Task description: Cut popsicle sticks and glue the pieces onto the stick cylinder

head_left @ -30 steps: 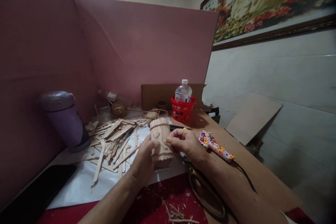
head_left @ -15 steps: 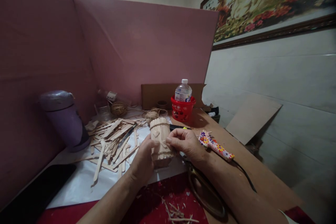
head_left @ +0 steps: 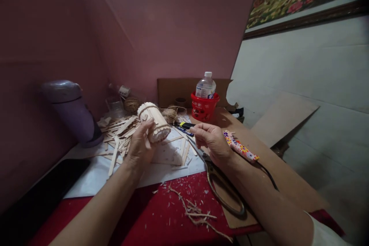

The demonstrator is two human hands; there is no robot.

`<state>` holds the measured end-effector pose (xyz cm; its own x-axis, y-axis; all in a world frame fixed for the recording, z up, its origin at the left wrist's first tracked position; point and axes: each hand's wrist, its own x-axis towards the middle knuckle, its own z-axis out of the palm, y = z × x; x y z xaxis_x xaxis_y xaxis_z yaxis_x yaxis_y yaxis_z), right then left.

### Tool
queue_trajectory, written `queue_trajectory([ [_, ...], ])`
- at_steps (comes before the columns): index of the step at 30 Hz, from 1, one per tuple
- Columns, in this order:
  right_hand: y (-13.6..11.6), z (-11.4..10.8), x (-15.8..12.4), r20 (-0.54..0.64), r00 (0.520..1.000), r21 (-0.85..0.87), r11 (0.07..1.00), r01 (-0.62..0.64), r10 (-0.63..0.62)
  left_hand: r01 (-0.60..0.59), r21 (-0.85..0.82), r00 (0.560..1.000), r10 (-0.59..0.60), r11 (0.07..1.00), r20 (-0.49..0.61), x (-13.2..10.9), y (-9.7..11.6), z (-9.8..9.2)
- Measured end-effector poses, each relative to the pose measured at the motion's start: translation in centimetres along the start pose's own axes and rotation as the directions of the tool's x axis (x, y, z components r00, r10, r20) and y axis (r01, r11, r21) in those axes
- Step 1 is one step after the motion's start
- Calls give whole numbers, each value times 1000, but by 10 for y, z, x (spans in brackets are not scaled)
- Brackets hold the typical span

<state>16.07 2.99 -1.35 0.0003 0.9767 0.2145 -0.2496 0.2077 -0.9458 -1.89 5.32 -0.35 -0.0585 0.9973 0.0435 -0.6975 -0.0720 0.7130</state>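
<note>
My left hand is closed round a small barrel-shaped holder made of wooden craft sticks, with twine bands round it. The holder is tilted, its base turned toward my right. To the right, my right hand is in a pinch, apart from the holder; whatever its fingertips hold, if anything, is too small to make out. Below that hand lie large scissors, partly hidden by it. A yellow-and-black utility knife rests just beyond its fingertips. The flower-patterned glue gun lies to its right.
Loose craft sticks are heaped at left, beside a purple flask and a black phone-like slab. Twine balls and a red bucket with a plastic bottle stand behind. Twine scraps litter the red cloth.
My left hand has moved the holder left and up and tipped it over. My right hand has come away from the holder. The view has tilted downward.
</note>
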Motion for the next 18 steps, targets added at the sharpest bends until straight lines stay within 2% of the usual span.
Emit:
queue_trajectory([
  [8, 1, 0, -2, 10, 1000, -12, 1000, -8, 8, -9, 11, 997, 10, 1000, -72, 4, -4, -4],
  [18, 2, 1, 1, -65, 997, -58, 998, 33, -37, -100, 24, 980, 103, 995, -170, 17, 11, -14],
])
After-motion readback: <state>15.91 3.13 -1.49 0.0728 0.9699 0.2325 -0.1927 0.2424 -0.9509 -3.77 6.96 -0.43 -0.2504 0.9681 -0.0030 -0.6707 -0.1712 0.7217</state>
